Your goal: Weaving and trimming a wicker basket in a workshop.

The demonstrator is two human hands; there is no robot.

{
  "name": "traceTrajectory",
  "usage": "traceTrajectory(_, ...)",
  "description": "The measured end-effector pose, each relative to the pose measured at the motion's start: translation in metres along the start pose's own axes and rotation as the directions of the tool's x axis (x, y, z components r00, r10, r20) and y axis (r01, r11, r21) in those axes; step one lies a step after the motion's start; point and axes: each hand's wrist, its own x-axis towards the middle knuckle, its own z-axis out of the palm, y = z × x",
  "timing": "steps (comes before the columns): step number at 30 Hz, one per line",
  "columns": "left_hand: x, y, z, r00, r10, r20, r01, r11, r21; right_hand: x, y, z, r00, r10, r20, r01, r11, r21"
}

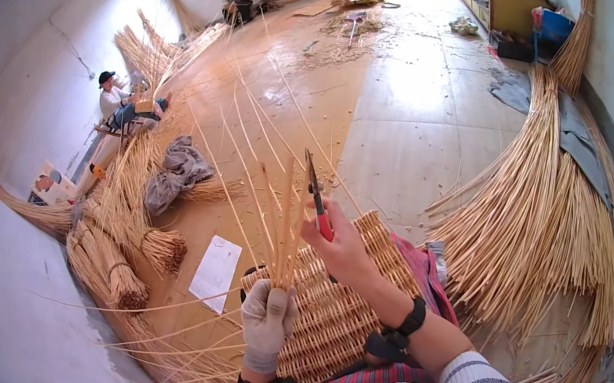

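My left hand (267, 321), in a pale glove, is closed round a small bunch of wicker rods (283, 224) that stands upright in front of me. Some of the rods are thick and short; longer thin ones fan out towards the far left. To the right of the bunch, my bare right hand (342, 248) grips red-handled shears (324, 225), their dark pointed blades aimed up and away. Whether the blades touch a rod, I cannot tell. A woven wicker panel (340, 311) lies across my lap, beneath both hands.
Loose wicker (539, 214) spreads in a big heap at the right. Tied bundles (122, 278) lie at the left beside a grey cloth (178, 174) and a white sheet (216, 270). One person (119, 103) sits at the left wall, another (236, 1) farther back.
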Motion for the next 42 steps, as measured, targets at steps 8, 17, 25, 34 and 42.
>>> traceTrajectory(8,-0.005,-0.002,0.002,0.999,-0.009,-0.031,0.011,0.998,0.067,0.0,0.015,0.005,0.998,0.066,-0.002,-0.065,0.969,-0.237)
traceTrajectory(17,-0.007,-0.002,-0.003,0.994,-0.095,-0.052,0.096,0.995,0.017,-0.001,-0.017,0.014,0.993,0.114,-0.012,-0.115,0.989,-0.095)
traceTrajectory(25,-0.007,-0.009,-0.004,0.994,-0.106,-0.01,0.106,0.994,-0.022,-0.005,-0.009,0.015,0.971,-0.226,-0.074,0.201,0.947,-0.25)
traceTrajectory(34,-0.009,-0.008,-0.001,0.995,-0.09,0.051,0.093,0.994,-0.063,-0.003,0.014,0.02,0.997,-0.046,-0.063,0.024,0.949,-0.313)
traceTrajectory(42,-0.009,-0.014,-0.006,0.984,-0.153,0.093,0.162,0.982,-0.097,0.002,-0.005,0.015,0.945,-0.302,-0.124,0.231,0.887,-0.4)
